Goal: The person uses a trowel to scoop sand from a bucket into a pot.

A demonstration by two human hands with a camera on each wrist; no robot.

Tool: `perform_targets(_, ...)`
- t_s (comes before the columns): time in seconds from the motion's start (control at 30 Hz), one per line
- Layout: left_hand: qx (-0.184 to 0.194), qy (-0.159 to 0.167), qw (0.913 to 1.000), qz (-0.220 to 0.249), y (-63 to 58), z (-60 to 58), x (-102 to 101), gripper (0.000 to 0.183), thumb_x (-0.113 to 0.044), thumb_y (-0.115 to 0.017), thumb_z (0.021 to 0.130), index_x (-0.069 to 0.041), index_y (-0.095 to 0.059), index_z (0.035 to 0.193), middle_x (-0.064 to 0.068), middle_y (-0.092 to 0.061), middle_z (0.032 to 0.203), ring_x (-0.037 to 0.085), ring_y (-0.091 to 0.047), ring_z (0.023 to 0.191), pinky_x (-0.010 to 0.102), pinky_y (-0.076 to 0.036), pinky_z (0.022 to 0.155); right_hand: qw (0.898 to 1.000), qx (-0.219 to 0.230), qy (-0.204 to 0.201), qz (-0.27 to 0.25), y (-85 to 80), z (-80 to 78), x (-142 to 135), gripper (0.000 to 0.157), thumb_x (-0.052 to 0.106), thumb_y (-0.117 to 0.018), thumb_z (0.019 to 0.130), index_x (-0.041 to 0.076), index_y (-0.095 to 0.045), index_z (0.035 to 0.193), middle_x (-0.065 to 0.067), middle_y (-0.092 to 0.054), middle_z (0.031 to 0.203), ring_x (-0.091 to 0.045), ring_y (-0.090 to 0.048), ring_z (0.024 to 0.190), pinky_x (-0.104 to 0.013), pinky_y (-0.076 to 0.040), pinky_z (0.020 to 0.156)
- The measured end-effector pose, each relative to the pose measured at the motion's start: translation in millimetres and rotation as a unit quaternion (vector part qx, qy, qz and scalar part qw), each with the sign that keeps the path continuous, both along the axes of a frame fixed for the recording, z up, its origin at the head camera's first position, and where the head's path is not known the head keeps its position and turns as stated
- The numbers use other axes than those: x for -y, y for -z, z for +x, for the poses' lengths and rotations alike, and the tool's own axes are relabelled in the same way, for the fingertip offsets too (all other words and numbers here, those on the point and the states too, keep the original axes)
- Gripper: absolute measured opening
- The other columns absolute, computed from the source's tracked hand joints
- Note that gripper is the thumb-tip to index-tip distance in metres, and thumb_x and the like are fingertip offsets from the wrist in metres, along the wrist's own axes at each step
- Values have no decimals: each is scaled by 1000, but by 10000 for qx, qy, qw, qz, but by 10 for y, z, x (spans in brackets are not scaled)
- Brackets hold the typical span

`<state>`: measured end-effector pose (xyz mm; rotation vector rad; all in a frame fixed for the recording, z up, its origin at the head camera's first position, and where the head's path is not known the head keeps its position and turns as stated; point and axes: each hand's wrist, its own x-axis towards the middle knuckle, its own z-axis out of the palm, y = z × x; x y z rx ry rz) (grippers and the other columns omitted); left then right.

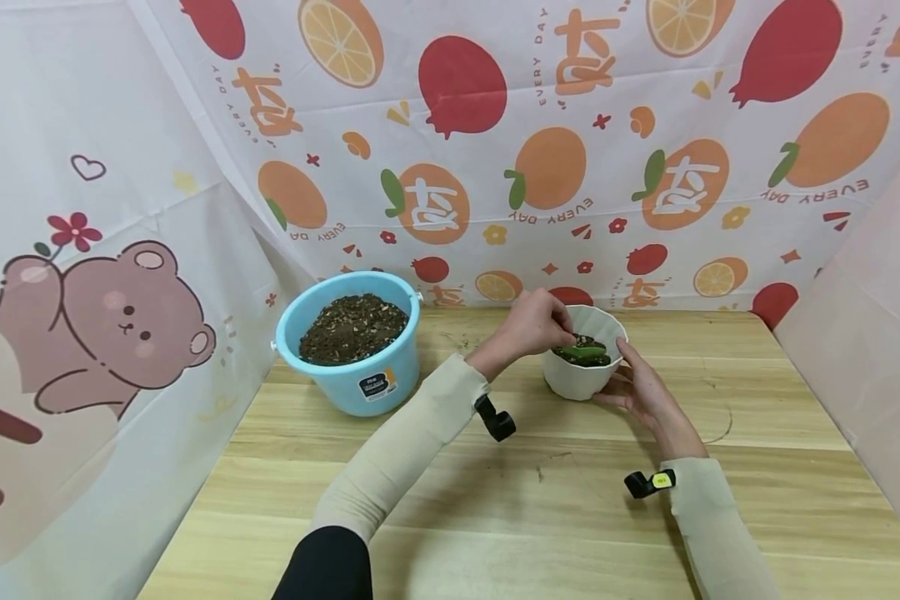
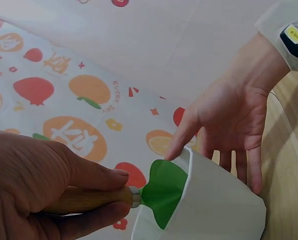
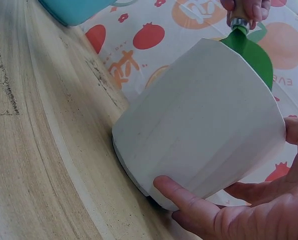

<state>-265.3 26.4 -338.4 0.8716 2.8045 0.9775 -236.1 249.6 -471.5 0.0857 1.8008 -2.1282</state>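
Observation:
My left hand [image 1: 532, 323] grips the wooden handle of a garden trowel [image 2: 91, 199]. The trowel's green blade [image 2: 164, 190] dips inside the rim of a white flower pot [image 1: 572, 382], over dark soil [image 1: 606, 360]. On the pot's right side, my right hand [image 1: 645, 393] holds it, thumb at the rim and fingers spread against the lower wall, as the right wrist view [image 3: 259, 210] shows. The pot stands on the wooden table near the back. Its wall hides the blade's tip in both wrist views.
A light blue bucket [image 1: 363, 390] filled with dark soil [image 1: 356, 329] stands to the left of the pot. Bits of soil [image 1: 539, 473] lie on the wooden table [image 1: 540, 533]. A fruit-patterned cloth [image 1: 465, 192] hangs close behind the table, with more cloth at both sides.

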Motion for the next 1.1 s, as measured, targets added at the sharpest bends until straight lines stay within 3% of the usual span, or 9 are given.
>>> perform_targets(0.3, -495, 8, 9985, 215, -79, 92, -5, 10, -17, -82, 86, -13, -78, 77, -1, -76, 76, 5, -65, 63, 14, -50, 61, 10000, 51, 63, -42, -11, -12, 3, 83, 66, -30, 103, 18, -3, 165, -30, -7, 167, -50, -23, 151, -59, -43, 112)
perform_targets(0.57, -927, -54, 9957, 11, -135, 178, 45, 10, -16, -78, 88, -13, -78, 79, -2, -77, 79, 6, -68, 66, 21, -55, 70, 9999, 65, 67, -50, -13, -16, -4, 84, 66, -30, 103, 17, -2, 165, -30, -6, 168, -50, -21, 152, -56, -47, 109)
perform_targets(0.77, -1444, -158, 9894, -36, -157, 267, 134, 6, -14, -77, 89, -11, -79, 84, 2, -79, 86, 12, -74, 76, 32, -60, 82, 9999, 104, 95, -58, 0, -21, -4, 83, 65, -31, 103, 17, -2, 165, -29, -6, 168, -50, -22, 152, -53, -50, 107)
perform_targets(1.1, -2236, -223, 9743, 179, -184, 418, 295, 5, -7, -75, 90, -8, -78, 87, 5, -75, 88, 18, -72, 81, 37, -60, 83, 9999, 67, 73, -48, 6, -15, -2, 83, 65, -31, 103, 17, -3, 165, -31, -5, 167, -52, -22, 151, -53, -52, 105)
